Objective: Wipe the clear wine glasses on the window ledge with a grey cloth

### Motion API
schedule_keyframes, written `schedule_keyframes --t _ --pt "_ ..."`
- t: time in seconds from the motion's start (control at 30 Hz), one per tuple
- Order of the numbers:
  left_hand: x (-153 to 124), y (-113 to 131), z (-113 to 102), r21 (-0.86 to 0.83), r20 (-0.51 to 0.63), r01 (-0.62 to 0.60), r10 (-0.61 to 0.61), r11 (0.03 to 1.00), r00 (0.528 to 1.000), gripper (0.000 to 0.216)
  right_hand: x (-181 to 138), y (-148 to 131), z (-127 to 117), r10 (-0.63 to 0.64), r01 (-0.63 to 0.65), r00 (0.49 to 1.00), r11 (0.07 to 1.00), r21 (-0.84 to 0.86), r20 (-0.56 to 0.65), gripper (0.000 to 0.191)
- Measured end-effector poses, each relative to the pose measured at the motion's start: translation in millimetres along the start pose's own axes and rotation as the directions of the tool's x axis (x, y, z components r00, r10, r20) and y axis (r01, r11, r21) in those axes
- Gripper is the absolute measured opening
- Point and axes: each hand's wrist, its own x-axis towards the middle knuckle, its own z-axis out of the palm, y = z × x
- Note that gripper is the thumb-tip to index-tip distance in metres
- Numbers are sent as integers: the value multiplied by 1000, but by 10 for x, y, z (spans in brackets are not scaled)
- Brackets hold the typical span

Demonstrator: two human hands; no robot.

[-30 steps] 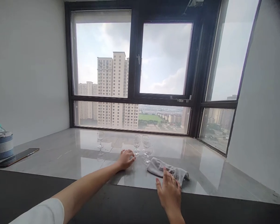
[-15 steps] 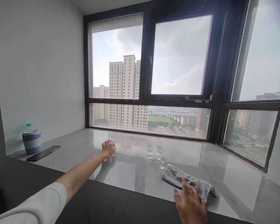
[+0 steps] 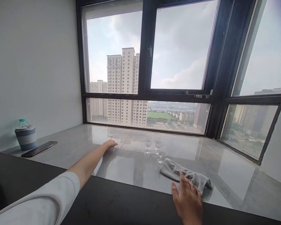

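My left hand [image 3: 110, 144] reaches far over the grey sill, low and flat with its fingers stretched to the right. Just behind it stands a clear stemmed glass [image 3: 111, 134], its foot hidden by the hand; whether they touch I cannot tell. My right hand [image 3: 187, 195] is at the front edge, fingers apart, its fingertips over the near side of a folded grey cloth [image 3: 186, 173]. Left of the cloth stand three more stemmed glasses, one at the left [image 3: 148, 144], one behind [image 3: 157, 143] and one in front [image 3: 160, 156], close to the cloth.
A blue and white cup [image 3: 25, 138] stands at the sill's left end, with a green-capped bottle [image 3: 22, 122] behind it. Beside the cup lies a phone [image 3: 39, 149]. A dark-framed window [image 3: 145, 97] borders the sill [image 3: 126, 170] at the back.
My left hand has gone from curled around the glass to lower and flatter, with the glass now showing behind it. My right hand stays by the cloth. The view has tilted slightly down.
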Motion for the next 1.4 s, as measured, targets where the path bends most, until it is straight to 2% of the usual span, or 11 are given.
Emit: schedule_keyframes --t 0.2,0.37,0.5,0.63,0.77,0.87,0.93,1.03,1.13,1.27,1.4 --pt "-283 178 97 81 -25 -159 162 984 987 35 6 -23 -3 15 -15 1000 1000 -6 16 61" --pt "-704 232 198 80 -69 -345 350 935 934 38 18 -53 -13 28 -28 1000 1000 -9 11 58" --pt "-970 294 178 50 -50 -500 502 865 863 34 16 -59 -28 38 -38 999 999 -8 35 57" --pt "-1167 470 171 22 -22 -618 618 786 786 28 14 -50 -13 34 -34 999 999 -9 38 57" --pt "-1456 811 360 -32 -65 -712 710 701 701 27 20 -58 21 37 -37 999 999 -22 6 56" --pt "-1760 1135 549 -87 -116 -797 789 597 603 30 20 -79 -4 27 -27 1000 999 -27 -1 57" --pt "-1935 1314 621 -83 -110 -841 834 534 541 34 21 -96 -52 8 -8 1000 999 -35 -1 58" --pt "-2060 1445 638 -78 -123 -853 844 517 522 34 32 -115 -130 -9 9 1000 997 -70 7 59" --pt "-2044 1432 639 -97 -160 -850 835 518 527 32 52 -115 -164 -19 22 999 994 -112 27 62" --pt "-1980 1366 685 -183 -230 -816 783 548 577 18 76 -104 -140 -24 28 999 994 -102 44 72" --pt "-1988 1343 702 -207 -261 -789 745 578 614 17 63 -83 -79 -2 2 1000 998 -69 5 64"
